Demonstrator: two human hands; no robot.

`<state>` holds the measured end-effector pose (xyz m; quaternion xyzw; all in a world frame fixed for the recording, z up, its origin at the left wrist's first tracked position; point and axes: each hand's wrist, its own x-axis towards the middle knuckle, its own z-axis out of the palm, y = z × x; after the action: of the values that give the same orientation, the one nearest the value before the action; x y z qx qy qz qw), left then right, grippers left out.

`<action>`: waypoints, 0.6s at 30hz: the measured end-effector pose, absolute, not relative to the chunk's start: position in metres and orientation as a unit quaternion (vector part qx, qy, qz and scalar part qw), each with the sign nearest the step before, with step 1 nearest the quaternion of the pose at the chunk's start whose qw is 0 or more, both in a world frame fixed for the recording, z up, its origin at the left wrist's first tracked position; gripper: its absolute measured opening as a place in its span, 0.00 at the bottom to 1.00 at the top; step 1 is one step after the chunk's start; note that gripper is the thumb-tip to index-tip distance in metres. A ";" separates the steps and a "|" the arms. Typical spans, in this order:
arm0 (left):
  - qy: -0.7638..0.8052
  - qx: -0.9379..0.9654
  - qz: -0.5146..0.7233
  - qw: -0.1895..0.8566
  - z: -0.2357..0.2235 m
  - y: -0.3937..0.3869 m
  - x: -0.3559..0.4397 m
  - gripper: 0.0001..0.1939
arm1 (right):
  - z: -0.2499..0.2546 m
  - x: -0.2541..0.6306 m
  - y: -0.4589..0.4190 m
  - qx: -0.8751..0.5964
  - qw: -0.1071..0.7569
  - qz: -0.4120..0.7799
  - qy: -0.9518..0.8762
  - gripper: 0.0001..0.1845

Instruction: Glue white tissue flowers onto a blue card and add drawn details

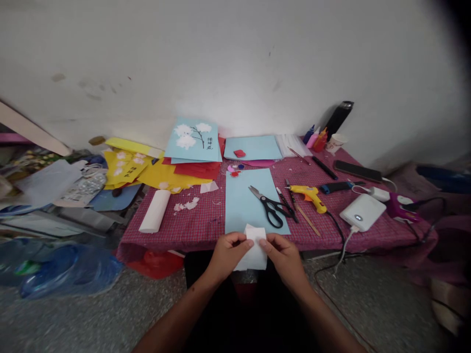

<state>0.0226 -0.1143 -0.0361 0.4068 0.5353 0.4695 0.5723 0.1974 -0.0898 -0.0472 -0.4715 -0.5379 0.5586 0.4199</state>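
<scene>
Both hands pinch a piece of thin white tissue paper (256, 255), partly folded over itself, at the front edge of the table. My left hand (228, 252) grips its left side between thumb and fingers. On the opposite side, my right hand (285, 255) holds it the same way. Just beyond the hands lies a light blue sheet (241, 208). Scissors (271, 206) with black handles rest on that sheet, blades apart and pointing away to the left.
A yellow glue gun (309, 195), a white power bank (362, 213) and cables are at the right. Paint bottles (320, 139) and a black flask (339, 119) stand behind. A roll of white paper (155, 212) and a blue flower picture (193, 141) lie left.
</scene>
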 end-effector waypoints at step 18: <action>0.542 0.667 0.462 0.218 -0.023 -0.129 0.024 0.05 | -0.054 0.192 -0.093 -0.410 0.426 0.682 -0.431 0.13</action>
<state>0.0237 -0.1286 -0.0229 0.6674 0.5415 0.4624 0.2180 0.1921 -0.0935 -0.0540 -0.4096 -0.4308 0.6823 0.4256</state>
